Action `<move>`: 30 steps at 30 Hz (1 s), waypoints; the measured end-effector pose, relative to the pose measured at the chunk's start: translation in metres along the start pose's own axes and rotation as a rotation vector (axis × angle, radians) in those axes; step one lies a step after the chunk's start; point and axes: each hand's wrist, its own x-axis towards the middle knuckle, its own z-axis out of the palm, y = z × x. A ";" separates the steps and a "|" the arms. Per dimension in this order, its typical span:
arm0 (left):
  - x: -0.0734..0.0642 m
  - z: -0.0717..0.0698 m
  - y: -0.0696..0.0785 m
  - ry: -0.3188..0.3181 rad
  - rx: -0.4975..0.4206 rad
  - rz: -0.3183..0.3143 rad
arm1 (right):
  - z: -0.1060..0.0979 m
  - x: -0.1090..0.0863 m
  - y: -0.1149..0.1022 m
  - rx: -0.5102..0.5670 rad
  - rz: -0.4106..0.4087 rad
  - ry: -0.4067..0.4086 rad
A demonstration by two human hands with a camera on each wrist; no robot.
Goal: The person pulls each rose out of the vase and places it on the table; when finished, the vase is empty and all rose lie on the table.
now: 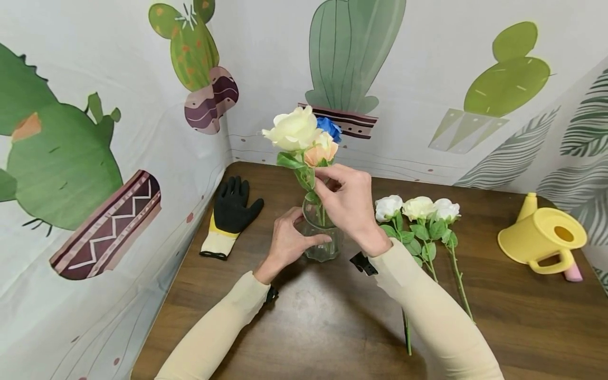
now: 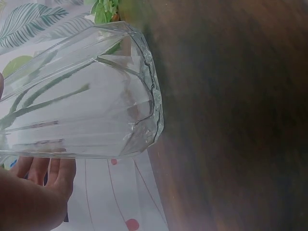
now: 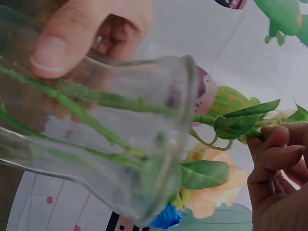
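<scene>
A clear glass vase (image 1: 323,244) with a flared rim stands upright on the table. My left hand (image 1: 291,237) grips its side, thumb across the front and fingers behind. Green stems (image 2: 53,91) show through the glass. At the vase mouth, my right hand (image 1: 349,198) pinches a leafy green stem (image 3: 231,122), which appears to belong to the large cream rose (image 1: 294,129). A peach rose (image 1: 321,152) and a blue rose (image 1: 330,128) are close beside it, above the rim. The right fingertips are partly hidden by leaves.
To the right of the vase lie several white and cream roses (image 1: 419,208) with long stems. Beyond them are a yellow watering can (image 1: 537,237) and a pink object (image 1: 573,272) partly behind it. A black-and-yellow work glove (image 1: 231,214) lies left. Cactus-printed cloth (image 1: 266,63) borders the wooden table (image 1: 309,327).
</scene>
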 end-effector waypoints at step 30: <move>0.000 0.003 -0.001 0.031 -0.026 0.025 | -0.052 0.002 -0.013 0.328 0.053 0.330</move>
